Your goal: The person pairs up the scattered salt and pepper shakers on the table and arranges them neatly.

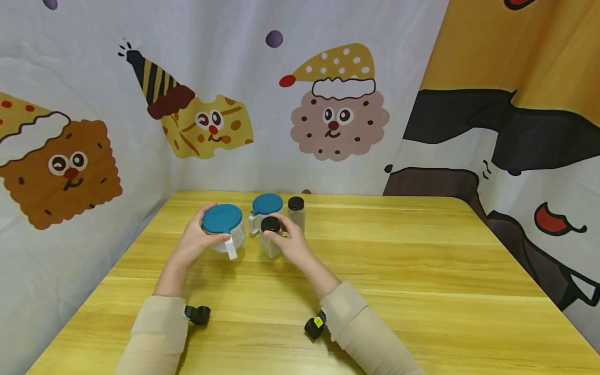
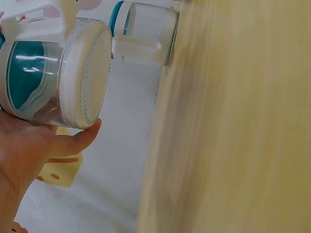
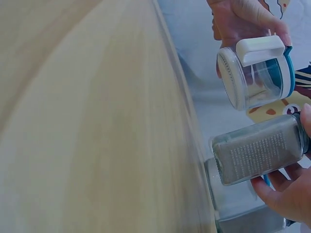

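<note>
My left hand (image 1: pixel 193 240) grips a clear jar (image 2: pixel 53 92) with a blue lid and a white handle. In the left wrist view the jar is off the table, its pale base showing, with fingers along its side. My right hand (image 1: pixel 294 244) holds a square glass bottle (image 3: pixel 257 149) by its upper part, just below the black cap (image 1: pixel 270 224). The right wrist view shows this bottle raised too, with small print on its side. Behind the hands stand a second blue-lidded jar (image 1: pixel 267 203) with a white handle and a second black-capped bottle (image 1: pixel 297 214).
The wooden table (image 1: pixel 422 250) stretches out to the right and front. A cartoon-printed curtain (image 1: pixel 262 104) hangs behind its far edge and along both sides. Small black cameras (image 1: pixel 199 315) are worn at both wrists, near the beige sleeves (image 1: pixel 157 330).
</note>
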A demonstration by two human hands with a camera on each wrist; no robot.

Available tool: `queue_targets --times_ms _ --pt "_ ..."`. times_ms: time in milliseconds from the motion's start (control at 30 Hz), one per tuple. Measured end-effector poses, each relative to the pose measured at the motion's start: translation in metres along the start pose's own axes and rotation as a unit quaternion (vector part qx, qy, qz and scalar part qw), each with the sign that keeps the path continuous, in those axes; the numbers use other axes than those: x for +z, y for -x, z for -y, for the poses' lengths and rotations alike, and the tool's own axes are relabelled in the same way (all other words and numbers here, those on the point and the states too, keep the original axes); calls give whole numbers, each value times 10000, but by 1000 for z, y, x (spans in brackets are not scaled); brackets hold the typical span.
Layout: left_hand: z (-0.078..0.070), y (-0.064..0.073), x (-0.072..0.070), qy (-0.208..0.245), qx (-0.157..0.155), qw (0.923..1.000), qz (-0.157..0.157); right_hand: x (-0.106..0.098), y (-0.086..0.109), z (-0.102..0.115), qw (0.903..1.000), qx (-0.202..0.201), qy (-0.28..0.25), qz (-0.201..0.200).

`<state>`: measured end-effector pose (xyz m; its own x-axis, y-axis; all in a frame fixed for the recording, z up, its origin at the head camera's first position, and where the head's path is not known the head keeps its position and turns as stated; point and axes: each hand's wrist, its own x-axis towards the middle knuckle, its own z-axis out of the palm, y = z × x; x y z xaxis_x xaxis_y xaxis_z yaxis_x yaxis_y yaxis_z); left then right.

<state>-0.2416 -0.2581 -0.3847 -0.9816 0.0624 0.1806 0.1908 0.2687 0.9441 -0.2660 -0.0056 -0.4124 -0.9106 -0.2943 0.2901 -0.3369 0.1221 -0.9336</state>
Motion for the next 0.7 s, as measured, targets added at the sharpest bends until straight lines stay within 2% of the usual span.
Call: queue_targets --times_ms 400,533,700 --pt "-5 -1 8 -160 58 9998 -77 -9 2 4 9999 -162 6 -15" --pt "-7 -2 10 -268 88 9996 -28 -13 4 7 9999 -90 -24 84" --pt "-7 -2 13 -244 172 9995 45 -19 13 26 9997 -19 11 233"
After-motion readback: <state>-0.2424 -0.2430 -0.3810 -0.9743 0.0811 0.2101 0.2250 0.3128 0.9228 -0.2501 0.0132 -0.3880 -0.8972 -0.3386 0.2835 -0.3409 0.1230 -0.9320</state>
